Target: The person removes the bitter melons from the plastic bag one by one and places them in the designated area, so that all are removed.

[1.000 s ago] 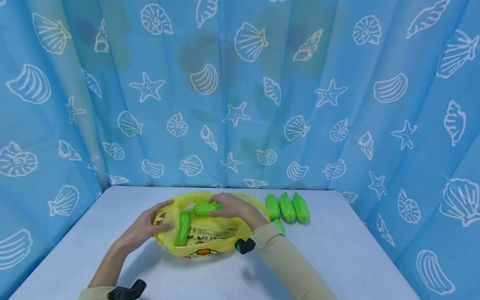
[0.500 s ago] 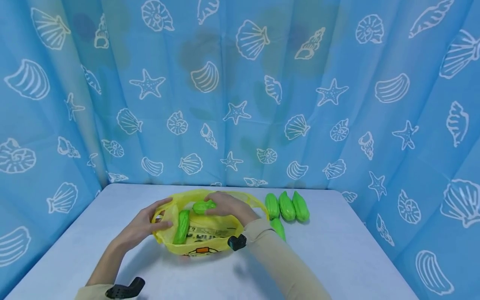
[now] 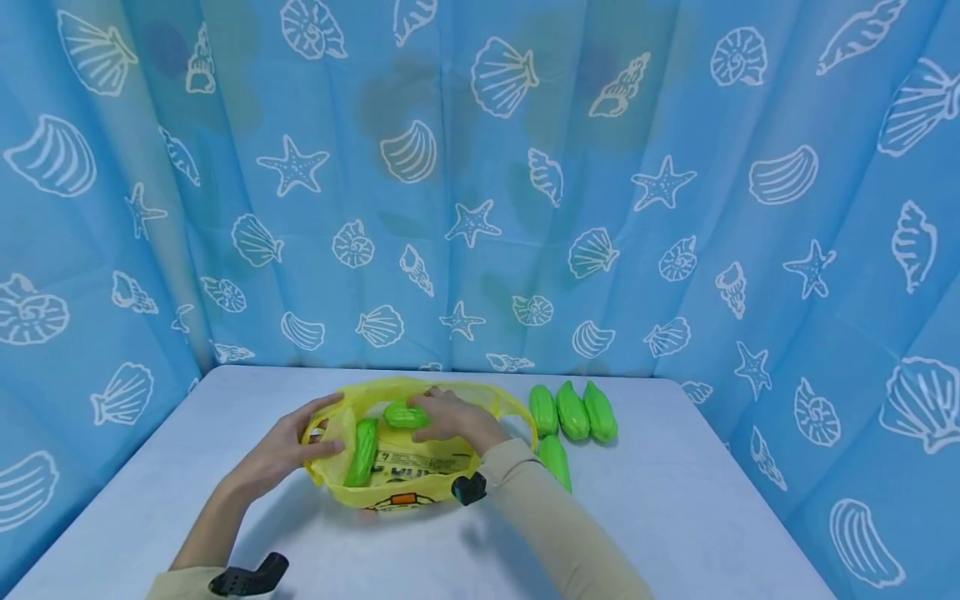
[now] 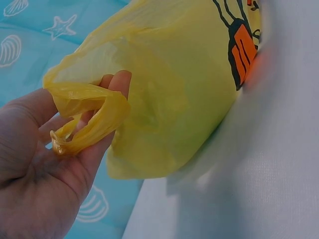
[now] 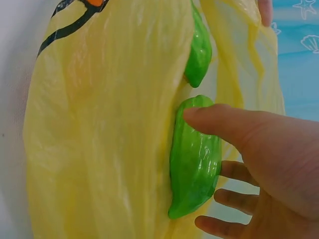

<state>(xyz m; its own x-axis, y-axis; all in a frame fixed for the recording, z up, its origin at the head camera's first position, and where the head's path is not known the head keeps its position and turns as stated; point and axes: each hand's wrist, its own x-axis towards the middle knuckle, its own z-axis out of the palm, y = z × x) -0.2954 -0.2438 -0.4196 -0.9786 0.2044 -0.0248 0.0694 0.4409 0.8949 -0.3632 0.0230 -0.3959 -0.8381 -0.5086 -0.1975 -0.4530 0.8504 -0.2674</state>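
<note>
A yellow plastic bag (image 3: 405, 498) stands mouth up on the table, one ridged green gourd-like vegetable (image 3: 363, 452) leaning inside its left part. At the bag's left rim, my left hand (image 3: 281, 450) holds the edge. The left wrist view has the left hand (image 4: 55, 164) with fingers through the looped handle (image 4: 97, 117). My right hand (image 3: 454, 417) reaches into the mouth and holds a second green vegetable (image 3: 403, 415) lying sideways. In the right wrist view, the right thumb lies over that vegetable (image 5: 194, 159), with the other fingers at its far side, partly hidden.
Three green vegetables (image 3: 572, 412) stand in a row right of the bag. Another green vegetable (image 3: 554, 460) lies in front of them, near the right sleeve. A blue shell-patterned curtain (image 3: 480, 208) rises behind the white table (image 3: 675, 517).
My right hand has shifted slightly left inside the bag with the vegetable. The loose vegetable beside the right sleeve shows more fully. My left hand stays at the rim.
</note>
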